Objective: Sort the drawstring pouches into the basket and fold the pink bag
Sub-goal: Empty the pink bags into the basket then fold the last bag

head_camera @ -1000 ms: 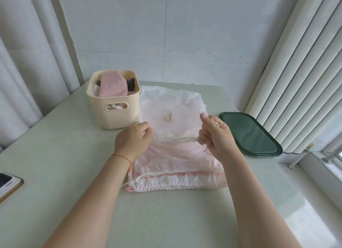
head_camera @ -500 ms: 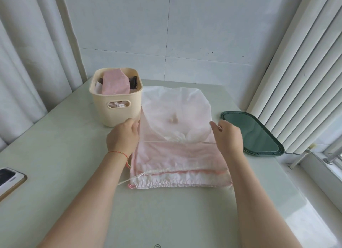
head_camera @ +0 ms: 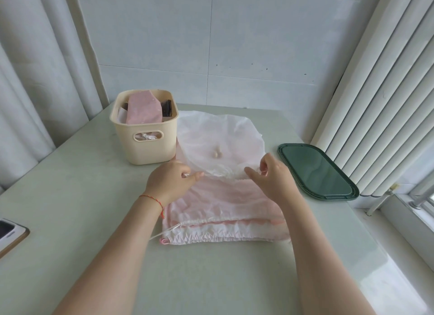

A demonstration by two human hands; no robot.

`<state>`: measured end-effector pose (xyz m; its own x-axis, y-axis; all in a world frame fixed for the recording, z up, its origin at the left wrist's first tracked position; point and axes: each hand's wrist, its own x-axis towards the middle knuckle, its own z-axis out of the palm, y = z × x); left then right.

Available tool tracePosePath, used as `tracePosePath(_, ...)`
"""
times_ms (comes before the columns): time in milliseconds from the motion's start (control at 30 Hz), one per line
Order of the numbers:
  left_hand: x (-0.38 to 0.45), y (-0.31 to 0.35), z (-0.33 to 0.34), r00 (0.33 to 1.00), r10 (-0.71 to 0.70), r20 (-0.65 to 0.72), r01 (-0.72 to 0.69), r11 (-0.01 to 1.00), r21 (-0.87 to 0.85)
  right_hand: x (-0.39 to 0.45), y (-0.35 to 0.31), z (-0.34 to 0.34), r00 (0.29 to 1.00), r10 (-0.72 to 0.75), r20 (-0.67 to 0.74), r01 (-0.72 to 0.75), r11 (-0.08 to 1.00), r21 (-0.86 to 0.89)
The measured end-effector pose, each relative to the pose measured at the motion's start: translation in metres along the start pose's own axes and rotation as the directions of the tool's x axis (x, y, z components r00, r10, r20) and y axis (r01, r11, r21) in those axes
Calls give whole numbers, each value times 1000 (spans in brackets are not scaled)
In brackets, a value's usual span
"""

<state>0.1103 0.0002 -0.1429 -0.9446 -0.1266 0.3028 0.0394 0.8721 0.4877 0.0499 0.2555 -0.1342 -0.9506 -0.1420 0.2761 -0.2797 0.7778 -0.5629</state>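
Cinching the mouth of a sheer white drawstring pouch (head_camera: 220, 141), which lies flat on the pale table (head_camera: 70, 197) atop the pink bag (head_camera: 225, 204), just right of the cream basket (head_camera: 144, 136).

Left hand (head_camera: 168, 182): fingers pinched on the white cord (head_camera: 206, 173), drawing it leftward.
Right hand (head_camera: 270, 173): fingertips curled, pinching the gathered hem opposite.
Basket: already holds a folded pink pouch and darker items.
Green tray (head_camera: 317, 171): off to the right, apart from the work.

Handling note, as judgement: pull the cord steadily while the other hand anchors the hem, so gathers spread evenly; the thin fabric likely snags or drags the bag beneath if tugged.
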Motion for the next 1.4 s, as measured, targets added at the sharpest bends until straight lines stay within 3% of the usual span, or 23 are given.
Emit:
tracePosePath(100, 1, 0, 0, 996, -38, -83, 42, 998, 48, -2, -5, 0, 997, -22, 77, 22, 1000, 11)
tracePosePath(300, 1, 2, 7, 984, -122, -127, 121, 993, -11, -4, -19, 4, 996, -13, 85, 4, 994, 107)
tracePosePath(467, 1, 0, 11, 984, -134, -120, 149, 981, 128, -6, -26, 9, 987, -28, 156, 21, 999, 49)
tracePosePath(700, 4, -11, 17, 978, -180, -103, 201, 946, 254, -3, -26, 8, 1000, -24, -17, 23, 999, -25)
tracePosePath(900, 4, -7, 17, 977, -186, -104, 207, 940, 269, -5, -26, 8, 999, -25, -39, 22, 997, -70)
tracePosePath(967, 5, -7, 13, 976, -184, -120, 206, 953, 220, -7, -27, 4, 997, -66, -50, 57, 986, -160)
tracePosePath(1033, 8, -1, 2, 971, -176, -162, 188, 981, 57, -6, -29, -2, 987, -146, -74, 126, 967, -223)
tracePosePath(1100, 12, 14, -13, 968, -168, -187, 132, 973, -189, -3, -38, -10, 982, -184, -49, 177, 976, -125)
tracePosePath(1200, 25, 43, -36, 983, -114, -147, 30, 875, -483, 8, -64, -17, 973, -201, 115, 186, 974, 130)
tracePosePath(1333, 53, 69, -42, 996, -5, -91, -37, 890, -455, 29, -92, -15, 885, -231, 405, 71, 925, 373)
tracePosePath(1400, 63, 74, -34, 997, 30, -67, -57, 900, -433, 38, -97, -11, 864, -218, 453, 3, 903, 430)
